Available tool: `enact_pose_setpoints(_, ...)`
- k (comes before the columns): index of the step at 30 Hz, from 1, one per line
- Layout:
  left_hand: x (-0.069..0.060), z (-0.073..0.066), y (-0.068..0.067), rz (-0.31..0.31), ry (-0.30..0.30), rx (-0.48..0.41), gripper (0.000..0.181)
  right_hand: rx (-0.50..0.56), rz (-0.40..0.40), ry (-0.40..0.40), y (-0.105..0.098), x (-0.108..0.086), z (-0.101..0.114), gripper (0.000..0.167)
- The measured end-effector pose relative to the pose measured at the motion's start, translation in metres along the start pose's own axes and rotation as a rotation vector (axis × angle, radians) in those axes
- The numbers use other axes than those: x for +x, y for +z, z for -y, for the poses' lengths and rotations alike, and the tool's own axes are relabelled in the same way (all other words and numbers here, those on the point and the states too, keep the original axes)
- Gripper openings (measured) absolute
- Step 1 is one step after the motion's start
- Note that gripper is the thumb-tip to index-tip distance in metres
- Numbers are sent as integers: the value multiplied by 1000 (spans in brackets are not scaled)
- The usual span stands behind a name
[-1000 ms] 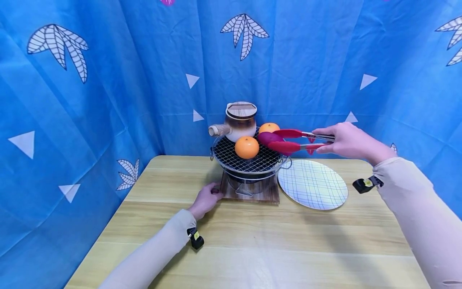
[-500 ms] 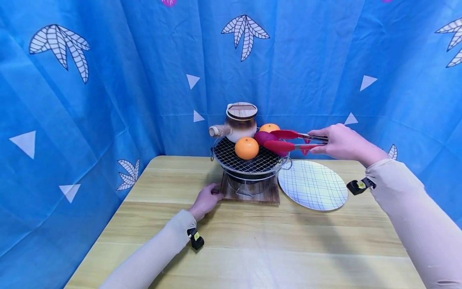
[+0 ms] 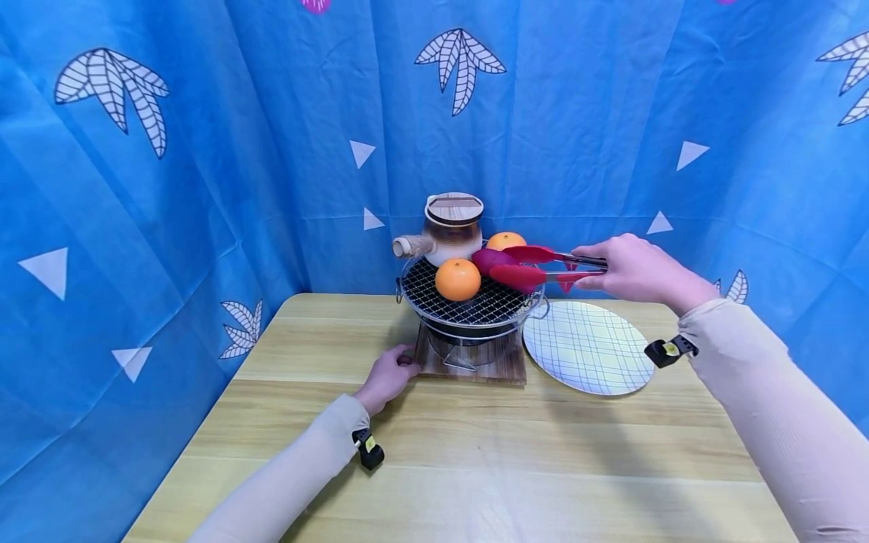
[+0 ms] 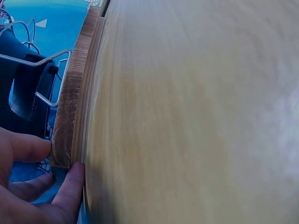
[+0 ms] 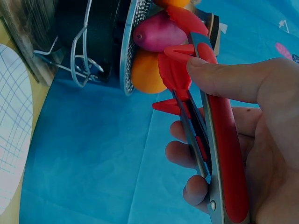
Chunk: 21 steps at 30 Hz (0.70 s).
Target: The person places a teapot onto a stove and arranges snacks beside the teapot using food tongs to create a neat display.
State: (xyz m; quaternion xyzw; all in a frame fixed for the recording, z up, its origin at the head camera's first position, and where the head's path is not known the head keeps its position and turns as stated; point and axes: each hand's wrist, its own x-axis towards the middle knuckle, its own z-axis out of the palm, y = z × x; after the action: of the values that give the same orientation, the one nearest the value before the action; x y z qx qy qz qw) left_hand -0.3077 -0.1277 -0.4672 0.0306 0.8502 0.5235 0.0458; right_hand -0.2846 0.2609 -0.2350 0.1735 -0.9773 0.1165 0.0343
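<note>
My right hand (image 3: 634,268) grips red-and-metal tongs (image 5: 224,154). Between the tong heads lies a purple sweet potato (image 5: 159,31), over the round wire grill rack (image 3: 434,305). One orange (image 3: 458,280) sits on the rack to its left, near the front. A second orange (image 3: 506,240) is behind it, partly hidden by the tongs. At the back left of the rack stands a clay pot (image 3: 453,230) with a wooden lid and side handle. Low on the left, my left hand (image 3: 388,377) pinches the corner of the dark wooden board (image 4: 70,93) beneath the stove.
A white plate with a blue grid pattern (image 3: 589,347) lies on the wooden table (image 3: 475,467), right of the stove (image 3: 465,351). A wire loop handle (image 3: 541,308) of the rack juts out above the plate's left edge. Blue curtain (image 3: 570,113) hangs close behind the table.
My right hand has moved left with the tongs and sweet potato, farther over the rack. The front orange has shifted slightly left. My left hand stays at the board's corner.
</note>
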Motion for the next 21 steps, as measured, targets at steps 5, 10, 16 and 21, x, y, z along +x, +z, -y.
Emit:
enact_pose_setpoints(5,-1,0,0,3,0,-6,52,-23,-1,-12,1,1,6,65)
enact_pose_setpoints(10,-2,-3,0,7,-2,-12,52,-31,1,-10,1,1,9,68)
enact_pose_setpoints(16,-2,-3,-1,11,-3,-19,53,-31,5,1,1,-1,10,72)
enact_pose_setpoints(21,-2,-2,-1,15,-4,-24,53,-10,4,14,0,-5,8,74)
